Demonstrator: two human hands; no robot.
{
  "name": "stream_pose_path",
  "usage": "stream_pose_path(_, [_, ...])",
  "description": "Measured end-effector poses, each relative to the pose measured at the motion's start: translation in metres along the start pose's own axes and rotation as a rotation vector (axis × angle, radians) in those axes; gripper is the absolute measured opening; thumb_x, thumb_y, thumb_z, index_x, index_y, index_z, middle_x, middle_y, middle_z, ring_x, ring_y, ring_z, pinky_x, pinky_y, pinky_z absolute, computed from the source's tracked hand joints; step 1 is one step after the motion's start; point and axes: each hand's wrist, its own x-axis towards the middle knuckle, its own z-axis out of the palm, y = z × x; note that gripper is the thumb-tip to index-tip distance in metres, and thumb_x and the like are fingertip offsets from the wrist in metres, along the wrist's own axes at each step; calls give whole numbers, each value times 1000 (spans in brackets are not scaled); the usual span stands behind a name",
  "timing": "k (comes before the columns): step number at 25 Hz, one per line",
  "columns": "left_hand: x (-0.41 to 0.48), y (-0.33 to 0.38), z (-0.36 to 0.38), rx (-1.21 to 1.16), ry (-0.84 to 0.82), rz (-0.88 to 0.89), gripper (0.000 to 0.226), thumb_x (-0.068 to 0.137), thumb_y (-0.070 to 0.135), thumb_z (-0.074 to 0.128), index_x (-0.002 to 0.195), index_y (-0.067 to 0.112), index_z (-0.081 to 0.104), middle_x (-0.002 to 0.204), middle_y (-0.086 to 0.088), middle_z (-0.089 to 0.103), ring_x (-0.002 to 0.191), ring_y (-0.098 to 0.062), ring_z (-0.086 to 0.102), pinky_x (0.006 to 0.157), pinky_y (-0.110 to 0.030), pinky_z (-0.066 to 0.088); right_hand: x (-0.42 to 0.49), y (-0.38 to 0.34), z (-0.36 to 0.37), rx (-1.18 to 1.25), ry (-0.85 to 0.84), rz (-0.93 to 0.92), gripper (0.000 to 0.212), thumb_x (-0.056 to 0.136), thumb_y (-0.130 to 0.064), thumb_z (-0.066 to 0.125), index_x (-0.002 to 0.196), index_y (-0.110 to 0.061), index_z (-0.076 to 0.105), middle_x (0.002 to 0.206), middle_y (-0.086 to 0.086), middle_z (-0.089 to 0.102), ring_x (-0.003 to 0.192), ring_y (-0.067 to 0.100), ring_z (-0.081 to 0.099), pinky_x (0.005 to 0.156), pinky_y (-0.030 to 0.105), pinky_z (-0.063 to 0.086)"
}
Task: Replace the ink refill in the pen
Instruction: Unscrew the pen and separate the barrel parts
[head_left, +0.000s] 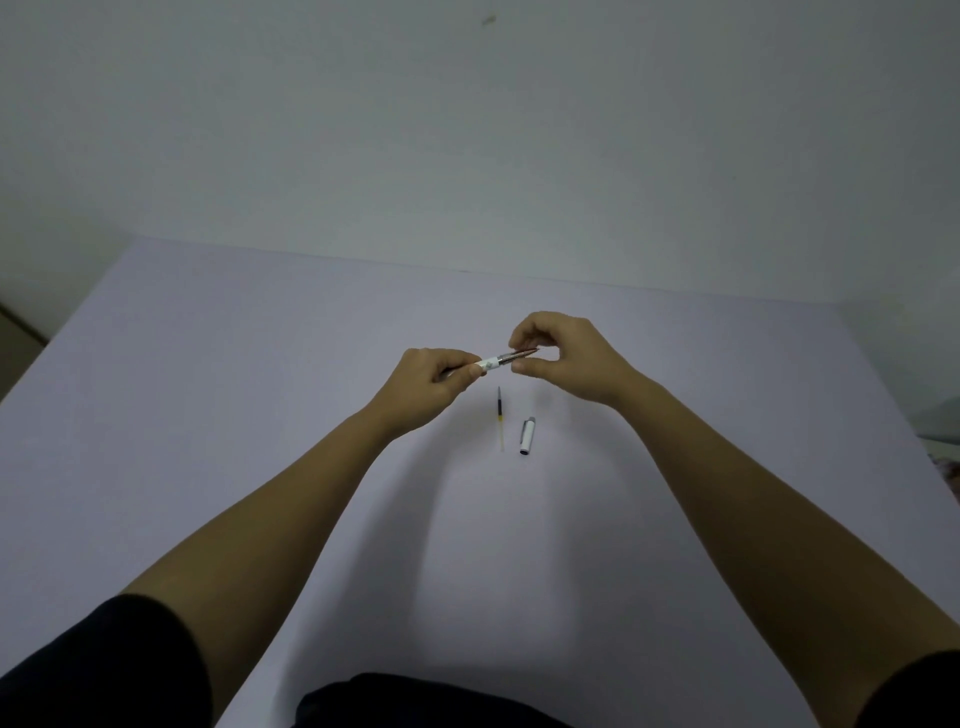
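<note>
Two bare hands hold a pen (501, 360) up above a pale purple table (208, 364). The left hand (431, 382) is closed around the white back end of the pen. The right hand (563, 358) pinches the shiny front end between thumb and fingers. The pen lies almost flat between the two hands, tip toward the right hand.

On the table, just below the hands, lies a thin ink refill (500, 418), dark at the top and yellow lower down. Just beside it, on the right, lies a white pen cap (527, 436). They do not touch.
</note>
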Motion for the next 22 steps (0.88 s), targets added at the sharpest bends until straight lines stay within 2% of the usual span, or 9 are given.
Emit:
stream_pose_path(3, [0,1,1,-7,10,7,21,92,27,53,92,15,71,65,-5,51,57,-10,40,53,-18,32,2,-2,2,-20,36,104,22,83,-46,61,88,-26,67,80,-14,66,70,-1,57,65,12,44])
stream_pose_path(6, [0,2,1,-3,-2,18,21,92,27,53,90,14,70,64,-7,49,57,-11,38,54,-23,32,3,2,0,-84,16,125,30,88,-44,56,74,-22,70,62,-14,62,52,1,49,53,15,38])
stream_pose_path(9, [0,3,2,-8,7,15,21,92,26,53,89,15,70,65,-6,51,56,-10,38,54,-23,32,1,-2,-3,2,-11,58,2,82,-26,69,82,-26,67,78,-16,63,72,-3,57,71,10,44])
stream_pose_path(10, [0,3,2,-12,14,14,20,92,27,54,89,16,71,65,-4,52,57,-10,40,55,-22,33,1,-2,-3,4,-6,26,9,80,-25,71,87,-27,65,84,-18,62,80,-3,58,76,10,45])
stream_pose_path(14, [-1,4,3,-9,6,27,19,92,27,53,88,18,70,64,-4,52,58,-10,41,54,-20,33,2,-4,-4,-70,18,124,22,82,-49,60,81,-28,68,72,-16,65,63,-7,56,58,9,41])
stream_pose_path(16, [-1,4,3,-5,-2,23,20,92,27,53,88,17,70,64,-5,51,57,-12,40,54,-22,32,3,-2,-5,-82,-13,134,20,84,-40,63,78,-23,71,68,-12,65,57,-3,54,56,13,40])
stream_pose_path(18, [0,4,2,-22,8,12,19,92,26,53,89,17,71,64,-2,52,58,-11,42,54,-19,34,1,-4,-6,29,-21,85,5,80,-23,71,84,-23,68,78,-12,66,66,-7,58,64,10,45])
stream_pose_path(19, [0,4,2,-27,19,10,18,91,25,54,90,19,71,64,1,53,58,-9,42,52,-15,33,0,-4,-6,78,-6,56,14,78,-19,73,89,-24,66,85,-12,65,74,-7,60,70,9,48])
stream_pose_path(22, [0,5,0,-42,33,16,17,91,24,54,91,20,71,61,5,52,54,-3,41,49,-9,33,-2,-9,-5,59,30,132,21,78,-46,67,95,-33,64,91,-12,66,82,1,62,70,13,50])
